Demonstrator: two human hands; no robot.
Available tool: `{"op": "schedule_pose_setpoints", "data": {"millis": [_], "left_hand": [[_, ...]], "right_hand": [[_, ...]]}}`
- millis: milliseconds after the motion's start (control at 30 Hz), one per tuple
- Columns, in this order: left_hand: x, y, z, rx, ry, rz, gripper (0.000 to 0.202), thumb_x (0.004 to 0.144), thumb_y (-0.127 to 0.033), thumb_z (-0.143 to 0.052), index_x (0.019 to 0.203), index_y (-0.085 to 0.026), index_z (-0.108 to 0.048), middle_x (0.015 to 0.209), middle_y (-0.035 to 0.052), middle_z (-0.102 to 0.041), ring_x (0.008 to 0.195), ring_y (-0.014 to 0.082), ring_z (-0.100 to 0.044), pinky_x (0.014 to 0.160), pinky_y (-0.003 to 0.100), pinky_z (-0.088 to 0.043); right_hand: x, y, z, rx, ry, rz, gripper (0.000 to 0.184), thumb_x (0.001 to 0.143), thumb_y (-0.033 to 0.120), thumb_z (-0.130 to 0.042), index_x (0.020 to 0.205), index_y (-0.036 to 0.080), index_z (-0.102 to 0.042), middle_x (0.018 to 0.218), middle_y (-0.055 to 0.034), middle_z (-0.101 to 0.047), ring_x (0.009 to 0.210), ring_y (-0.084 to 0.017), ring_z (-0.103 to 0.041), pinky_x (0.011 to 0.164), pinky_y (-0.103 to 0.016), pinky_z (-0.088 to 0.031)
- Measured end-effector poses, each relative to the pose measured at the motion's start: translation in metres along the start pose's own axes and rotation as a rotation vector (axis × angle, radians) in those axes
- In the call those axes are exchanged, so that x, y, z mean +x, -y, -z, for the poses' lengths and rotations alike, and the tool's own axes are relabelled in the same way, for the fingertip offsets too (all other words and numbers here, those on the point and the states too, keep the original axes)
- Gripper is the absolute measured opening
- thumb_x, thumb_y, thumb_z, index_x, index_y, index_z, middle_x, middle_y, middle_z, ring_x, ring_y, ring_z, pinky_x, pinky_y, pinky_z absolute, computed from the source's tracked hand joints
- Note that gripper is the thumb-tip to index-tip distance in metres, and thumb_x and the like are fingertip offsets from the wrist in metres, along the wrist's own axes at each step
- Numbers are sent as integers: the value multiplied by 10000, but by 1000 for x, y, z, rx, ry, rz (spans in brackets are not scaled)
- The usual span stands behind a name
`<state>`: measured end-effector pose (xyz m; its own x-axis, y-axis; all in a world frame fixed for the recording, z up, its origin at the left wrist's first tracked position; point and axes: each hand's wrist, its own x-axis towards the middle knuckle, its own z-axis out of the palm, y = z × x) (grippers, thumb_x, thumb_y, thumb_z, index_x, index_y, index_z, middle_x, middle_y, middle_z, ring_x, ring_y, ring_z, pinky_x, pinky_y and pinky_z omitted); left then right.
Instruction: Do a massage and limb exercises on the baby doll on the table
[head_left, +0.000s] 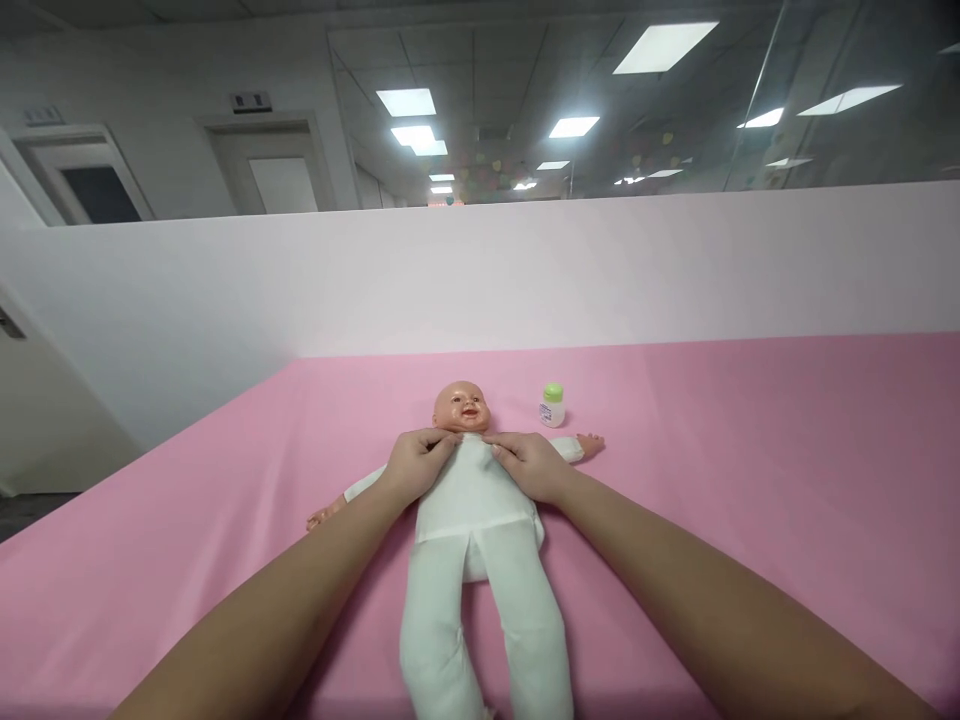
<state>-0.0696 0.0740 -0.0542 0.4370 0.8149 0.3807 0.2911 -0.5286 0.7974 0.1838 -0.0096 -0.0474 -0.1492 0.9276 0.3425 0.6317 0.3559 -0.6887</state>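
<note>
Here, one doll [474, 500] lies face up in the middle of the pink sheet [750, 480], head far, its two white-clad legs near. Two hands sit on its chest, the left hand [416, 465] and right hand [529, 465] close together, each pinching the white cloth at the neckline. One green-capped bottle [552, 405] stands just right of the head.

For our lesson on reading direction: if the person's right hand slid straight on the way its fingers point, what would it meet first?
The right hand would probably meet the doll's neck first, just under its chin; the left hand lies close beyond.
</note>
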Motion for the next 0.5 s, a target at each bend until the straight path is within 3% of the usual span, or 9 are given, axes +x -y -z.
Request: {"op": "schedule_pose_setpoints", "data": {"millis": [67,167,267,333,400,500], "left_hand": [[2,8,0,13,-72,70,409,998,-552,-649,1036,-214,-875,1069,63,-859,1052,312,-766,969,411,-572],[4,13,0,8,-78,77,372,983,-513,-640,988,-206,-850,1013,44,-845,989,278,-741,899,369,-542],[5,14,-1,6,-75,70,343,977,-490,-638,960,-207,-833,980,33,-831,962,261,-722,862,347,-521],[5,14,-2,8,-86,65,333,977,-485,-643,951,-210,-830,959,27,-823,950,255,-716,863,346,-510],[5,15,-4,-4,-87,60,327,976,-486,-654,946,-211,-830,956,26,-821,950,253,-717,877,347,-507],[7,17,-5,-33,-104,76,329,967,-485,-664,940,-208,-838,943,28,-820,937,251,-717,864,342,-514]], "right_hand": [[-3,10,1,-62,-17,91,409,1058,387,-578,1382,261,-794,1457,-69,-763,1419,-302,-697,1254,-510,-520],[-15,40,-2,-78,13,387,377,990,294,-632,1319,237,-807,1367,-80,-808,1342,-291,-741,1221,-486,-546],[-32,76,-15,22,260,653,354,1004,293,-621,1303,210,-792,1303,-85,-831,1241,-231,-788,1137,-380,-597],[-41,91,-26,38,423,774,336,1007,349,-643,1266,200,-798,1304,-95,-830,1300,-233,-765,1183,-361,-564],[-45,95,-34,5,485,764,399,1013,421,-669,1314,186,-786,1401,-122,-790,1373,-254,-727,1240,-381,-518],[-42,89,-32,-50,500,634,568,1032,528,-682,1472,171,-717,1528,-143,-712,1494,-286,-638,1330,-431,-421]]}}
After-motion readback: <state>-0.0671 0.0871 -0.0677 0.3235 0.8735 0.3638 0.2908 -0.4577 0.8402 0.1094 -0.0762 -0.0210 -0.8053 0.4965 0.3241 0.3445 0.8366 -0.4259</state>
